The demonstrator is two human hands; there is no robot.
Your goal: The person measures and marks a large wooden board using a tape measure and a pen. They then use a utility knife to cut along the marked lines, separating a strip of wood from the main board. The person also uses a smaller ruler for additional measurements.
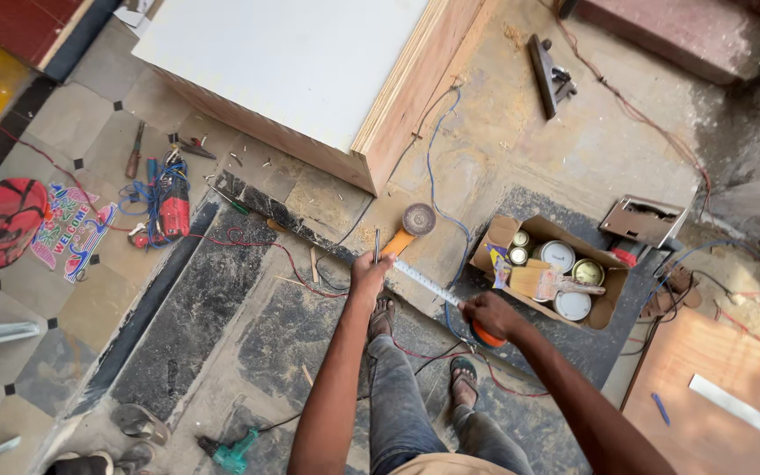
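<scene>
Head view, person standing, looking down. Both arms bare, extended forward and down. Left arm rose near vertical in frame; left hand (369,271) closed in pinch at wrist height, knuckles up. Right arm entered from lower right, ran diagonally up-left; right hand (488,315) curled shut in grip, back of hand toward camera. Hands apart, left slightly farther forward. Legs in grey trousers, feet in sandals below hands.
</scene>
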